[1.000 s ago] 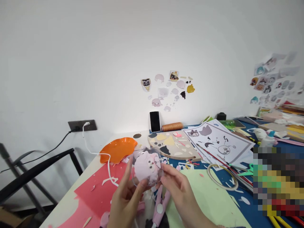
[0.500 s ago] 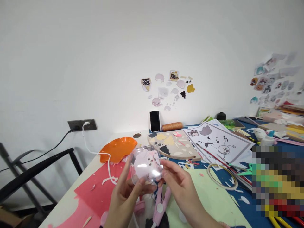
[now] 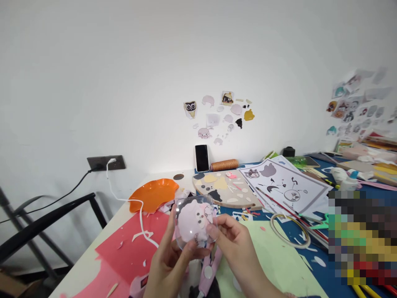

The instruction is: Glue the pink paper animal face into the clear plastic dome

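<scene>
Between my two hands is a clear domed plastic case (image 3: 187,219) with a pink and white cartoon figure cut from paper inside it. My left hand (image 3: 173,256) grips its left and lower edge, thumb on the front. My right hand (image 3: 229,240) pinches its right edge, with the thumb on the dome and the fingers partly hidden behind. Just below the case stands a pink hand tool (image 3: 208,271) with a white round button, partly hidden by my hands. Red paper (image 3: 133,244) lies to the left and pale green paper (image 3: 266,252) to the right.
An orange dish (image 3: 151,194) sits at the left with a white cable (image 3: 141,211) beside it. Behind the case lies a board (image 3: 228,200) of cut paper pieces. A phone (image 3: 202,158) leans on the wall. Printed sheets (image 3: 285,186), brushes and a tape roll (image 3: 290,229) lie at right.
Both hands have brought the case slightly right and down and tilted it, so the glare has shrunk and the figure shows more clearly. My right thumb now lies on the case's front.
</scene>
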Motion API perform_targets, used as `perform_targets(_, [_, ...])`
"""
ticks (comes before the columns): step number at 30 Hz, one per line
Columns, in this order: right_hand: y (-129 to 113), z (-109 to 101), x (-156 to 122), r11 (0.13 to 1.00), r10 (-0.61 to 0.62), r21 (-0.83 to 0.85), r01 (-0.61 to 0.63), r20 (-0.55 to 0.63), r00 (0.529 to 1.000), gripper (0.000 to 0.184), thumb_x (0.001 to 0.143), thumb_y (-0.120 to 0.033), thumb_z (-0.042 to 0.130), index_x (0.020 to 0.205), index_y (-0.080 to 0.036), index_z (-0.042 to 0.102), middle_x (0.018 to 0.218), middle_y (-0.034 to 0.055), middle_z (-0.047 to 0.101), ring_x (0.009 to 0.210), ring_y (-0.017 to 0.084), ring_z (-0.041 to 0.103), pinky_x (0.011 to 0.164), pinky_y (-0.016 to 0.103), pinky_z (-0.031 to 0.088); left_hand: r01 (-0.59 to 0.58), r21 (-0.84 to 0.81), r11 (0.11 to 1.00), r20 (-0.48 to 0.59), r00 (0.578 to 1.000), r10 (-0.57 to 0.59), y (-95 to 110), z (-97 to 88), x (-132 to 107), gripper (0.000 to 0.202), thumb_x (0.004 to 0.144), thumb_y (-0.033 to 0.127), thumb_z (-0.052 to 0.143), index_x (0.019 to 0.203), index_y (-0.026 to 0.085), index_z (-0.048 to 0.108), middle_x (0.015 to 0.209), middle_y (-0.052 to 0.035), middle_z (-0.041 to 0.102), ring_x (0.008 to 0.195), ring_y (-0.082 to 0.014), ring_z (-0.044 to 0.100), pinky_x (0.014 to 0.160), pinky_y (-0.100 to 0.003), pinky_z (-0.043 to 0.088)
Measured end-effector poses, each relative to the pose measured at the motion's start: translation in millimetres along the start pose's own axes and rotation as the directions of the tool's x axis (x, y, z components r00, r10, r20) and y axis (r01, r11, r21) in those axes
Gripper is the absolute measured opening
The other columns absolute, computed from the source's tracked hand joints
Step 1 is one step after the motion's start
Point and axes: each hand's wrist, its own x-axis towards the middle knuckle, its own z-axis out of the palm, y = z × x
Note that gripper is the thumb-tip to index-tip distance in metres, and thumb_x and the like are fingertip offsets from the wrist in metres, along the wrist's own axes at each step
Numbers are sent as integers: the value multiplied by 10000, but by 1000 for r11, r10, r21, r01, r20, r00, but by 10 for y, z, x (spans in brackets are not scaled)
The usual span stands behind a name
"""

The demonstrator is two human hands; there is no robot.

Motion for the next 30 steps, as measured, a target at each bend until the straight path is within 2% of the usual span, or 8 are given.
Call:
perform_targets(5, [36, 2, 0, 1000, -1, 21, 1, -32, 999, 354, 636, -439, 785, 760, -149, 626, 585, -10, 620, 503, 99, 547, 506, 206, 440, -16, -68, 998, 7, 1000, 17, 10, 40, -12, 1032, 700, 451, 723, 1479, 183, 102, 595, 8, 715, 623, -220, 708, 705, -319, 578])
perform_targets(12, [81, 23, -1, 999, -11, 39, 14, -72, 997, 375, 644, -468, 769, 792, -151, 634, 621, 0, 626, 502, 106, 544, 502, 220, 462, 9, -42, 999, 8, 1000, -9, 19, 40, -21, 1021, 674, 478, 733, 1473, 188, 166, 589, -1, 712, 593, -208, 692, 568, -275, 561])
perform_targets(16, [35, 42, -13, 999, 4, 42, 0, -83, 997, 403, 617, -471, 785, 794, -151, 617, 658, 9, 631, 529, 111, 553, 515, 223, 471, -9, -44, 999, 44, 999, 11, 28, 35, -20, 989, 695, 455, 713, 1466, 128, 186, 588, -11, 711, 588, -202, 684, 653, -297, 568])
perform_targets(19, [45, 38, -8, 995, -37, 90, 44, -75, 996, 392, 644, -437, 781, 862, -188, 572, 631, -32, 597, 511, 117, 561, 493, 226, 468, -15, -31, 999, 47, 999, 17, 26, 34, -18, 960, 704, 438, 711, 1464, 154, 197, 604, -13, 718, 604, -195, 686, 695, -293, 565])
perform_targets(22, [64, 23, -14, 993, -43, 109, 48, -47, 998, 391, 701, -442, 740, 947, -208, 548, 606, -51, 577, 484, 119, 559, 494, 237, 478, -3, -15, 1000, 7, 1000, 3, 18, 25, -10, 952, 685, 423, 735, 1459, 198, 227, 604, -12, 715, 608, -203, 688, 578, -252, 555])
perform_targets(24, [60, 18, -28, 996, -17, 81, 21, -50, 999, 400, 750, -500, 672, 981, -188, 576, 665, -12, 614, 540, 137, 593, 541, 259, 503, -6, -7, 1000, -23, 1000, 6, 22, 19, -2, 977, 667, 423, 750, 1458, 192, 226, 596, -17, 711, 594, -207, 682, 467, -215, 513])
perform_targets(26, [45, 24, -41, 998, -3, 60, 5, -41, 999, 428, 762, -521, 646, 1007, -173, 606, 745, 23, 642, 619, 155, 624, 604, 277, 522, -21, -8, 1000, -38, 999, 21, 36, 13, 7, 999, 664, 419, 753, 1463, 183, 201, 598, -16, 711, 587, -203, 678, 438, -202, 492])
perform_targets(30, [4, 46, -39, 997, -10, 75, 10, -1, 1000, 455, 606, -363, 811, 987, -192, 629, 782, 8, 647, 707, 155, 634, 646, 260, 523, -30, -23, 999, -43, 999, 29, 67, 9, 15, 1030, 663, 406, 757, 1468, 191, 152, 593, 3, 703, 666, -218, 702, 467, -186, 493])
